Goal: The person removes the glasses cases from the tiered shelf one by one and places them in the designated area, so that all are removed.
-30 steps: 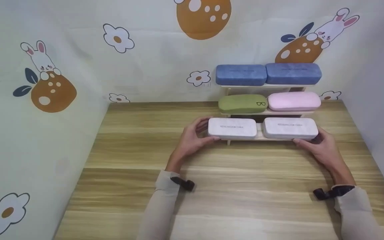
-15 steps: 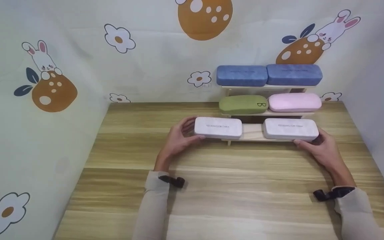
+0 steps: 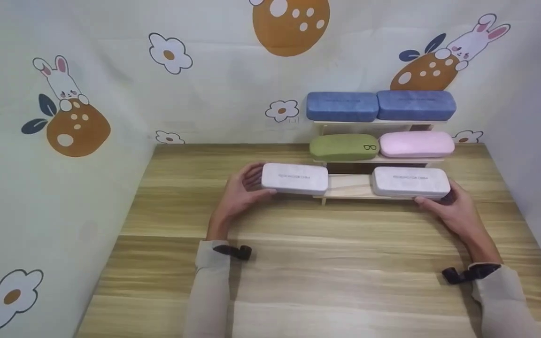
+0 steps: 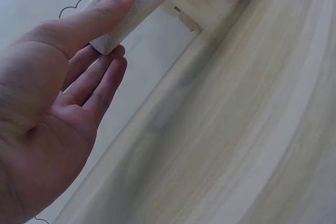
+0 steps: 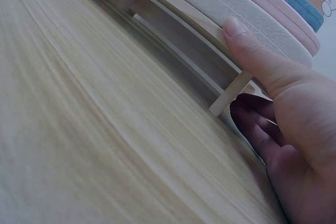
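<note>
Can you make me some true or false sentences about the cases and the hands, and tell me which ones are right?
1. A blue case sits beside another blue case on the top shelf. True.
2. The green case is on the top shelf. False: it is on the middle shelf, beside the pink case.
3. The left hand holds the left white case. True.
4. The glasses picture is on the pink case. False: it is on the green case.
5. The left white case sticks out past the left end of the bottom shelf. True.
6. The right hand touches a blue case. False: it is at the right white case.
</note>
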Demonstrator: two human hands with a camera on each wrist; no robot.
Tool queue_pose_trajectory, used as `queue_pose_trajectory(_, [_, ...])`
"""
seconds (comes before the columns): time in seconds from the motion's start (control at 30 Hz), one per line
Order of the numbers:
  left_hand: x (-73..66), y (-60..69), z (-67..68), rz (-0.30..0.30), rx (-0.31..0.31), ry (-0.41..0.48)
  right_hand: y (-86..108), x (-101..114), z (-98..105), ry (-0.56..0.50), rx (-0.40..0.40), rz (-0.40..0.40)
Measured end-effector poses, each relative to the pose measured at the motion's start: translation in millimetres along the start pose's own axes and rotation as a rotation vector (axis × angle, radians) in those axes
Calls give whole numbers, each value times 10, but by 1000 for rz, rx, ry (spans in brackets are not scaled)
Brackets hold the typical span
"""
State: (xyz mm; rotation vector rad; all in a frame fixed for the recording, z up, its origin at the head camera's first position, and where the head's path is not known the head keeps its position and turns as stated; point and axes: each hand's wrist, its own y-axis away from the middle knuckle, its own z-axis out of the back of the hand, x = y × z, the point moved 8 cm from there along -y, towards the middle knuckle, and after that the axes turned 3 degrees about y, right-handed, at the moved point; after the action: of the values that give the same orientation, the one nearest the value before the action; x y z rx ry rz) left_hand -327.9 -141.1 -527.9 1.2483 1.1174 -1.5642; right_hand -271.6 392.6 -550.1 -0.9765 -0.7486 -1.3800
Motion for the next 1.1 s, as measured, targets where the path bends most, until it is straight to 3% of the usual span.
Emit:
queue_pose_trajectory(0.17, [12, 8, 77, 8, -22, 22, 0, -10, 14, 49, -6, -7])
queue_pose_trajectory(0.43, [25, 18, 168, -9, -80, 153, 0, -34, 37, 77, -13, -4])
queue_pose_trajectory(0.83, [2, -30, 245, -36, -123, 164, -3, -39, 29, 47, -10, -7])
queue_pose_trajectory(1.1, [24, -76, 291, -65, -113, 177, -8, -46, 5, 11, -6, 10])
